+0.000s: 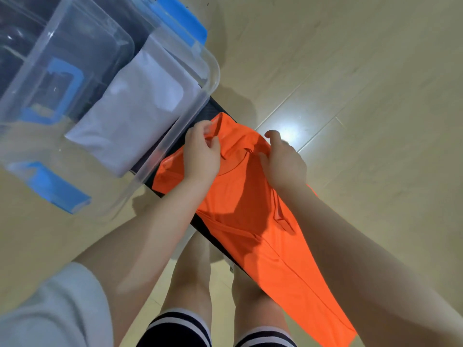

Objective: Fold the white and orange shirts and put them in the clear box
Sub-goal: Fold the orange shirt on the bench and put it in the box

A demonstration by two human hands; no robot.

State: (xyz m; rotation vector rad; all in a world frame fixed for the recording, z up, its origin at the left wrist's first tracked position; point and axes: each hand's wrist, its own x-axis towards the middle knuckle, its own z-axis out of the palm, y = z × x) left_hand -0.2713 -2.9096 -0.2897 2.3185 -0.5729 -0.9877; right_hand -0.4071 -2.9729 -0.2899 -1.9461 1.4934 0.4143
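Observation:
The orange shirt (pixel 250 221) lies lengthwise on a narrow black surface (pixel 213 110), its lower end hanging toward me. My left hand (pixel 201 154) pinches the fabric at the collar's left side. At the collar's right side my right hand (pixel 284 161) grips the shirt. The clear box (pixel 195 106) with blue latches stands at the upper left, touching the black surface. A folded white shirt (pixel 132 116) lies inside it against the near wall.
A clear lid (pixel 75 46) with a blue handle rests tilted on the box. Beige wooden floor (pixel 363 83) surrounds everything. My bare legs and striped shorts (pixel 175 326) show below the black surface.

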